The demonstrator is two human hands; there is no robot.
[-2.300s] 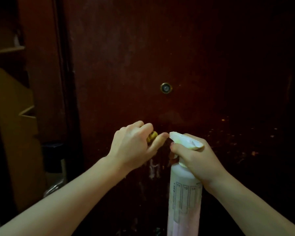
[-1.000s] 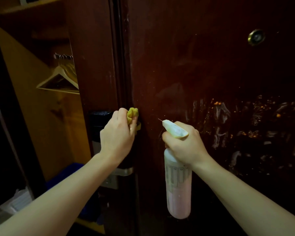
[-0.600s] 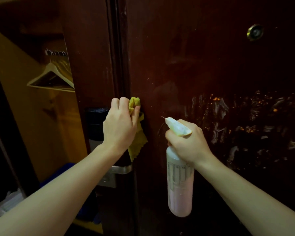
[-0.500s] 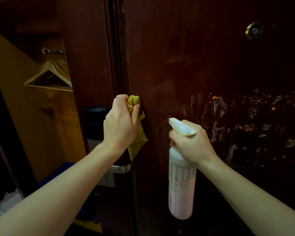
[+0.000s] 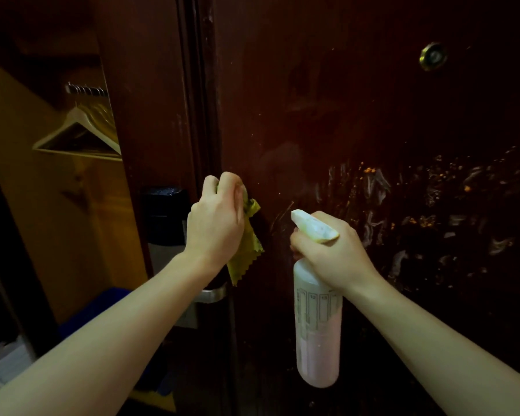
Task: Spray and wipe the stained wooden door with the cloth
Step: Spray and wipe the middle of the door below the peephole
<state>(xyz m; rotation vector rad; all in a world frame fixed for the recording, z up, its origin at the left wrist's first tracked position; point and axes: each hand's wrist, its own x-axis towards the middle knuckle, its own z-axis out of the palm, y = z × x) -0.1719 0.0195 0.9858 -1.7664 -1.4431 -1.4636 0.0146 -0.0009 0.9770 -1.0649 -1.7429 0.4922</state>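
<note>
— Cloth (image 5: pixel 244 250) first: where is it sitting against the peephole (image 5: pixel 433 56)?

— Well below the peephole and far to its left, near the door's (image 5: pixel 327 115) hinge-side edge. The left hand (image 5: pixel 215 226) is bunching the yellow cloth in a curled grip; the top of the wad is showing between the fingers (image 5: pixel 231 181), which are lying against the wood, and a loose corner with a zigzag edge is hanging down under the palm.

— And the other grip?

— The right hand (image 5: pixel 332 253) is wrapping tightly around the neck of the spray bottle (image 5: pixel 318 325), below and left of the peephole, just right of the cloth. The pale nozzle is pointing up and left toward the door.

— Anything in the bottle?

— Pink liquid is filling the lower part of the translucent body; printed boxes are running across it higher up.

— Stains?

— Whitish smears and orange flecks (image 5: pixel 418 211) are spreading across the door beneath the peephole, to the right of the bottle.

— Further left?

— A dark lock housing (image 5: pixel 164 214) with a metal handle (image 5: pixel 210 294) is sitting beside the door's edge, and beyond it wooden hangers (image 5: pixel 78 133) are hanging on a rail inside a wardrobe, with a blue bin (image 5: pixel 99 307) low down; what the bin holds I cannot tell.
</note>
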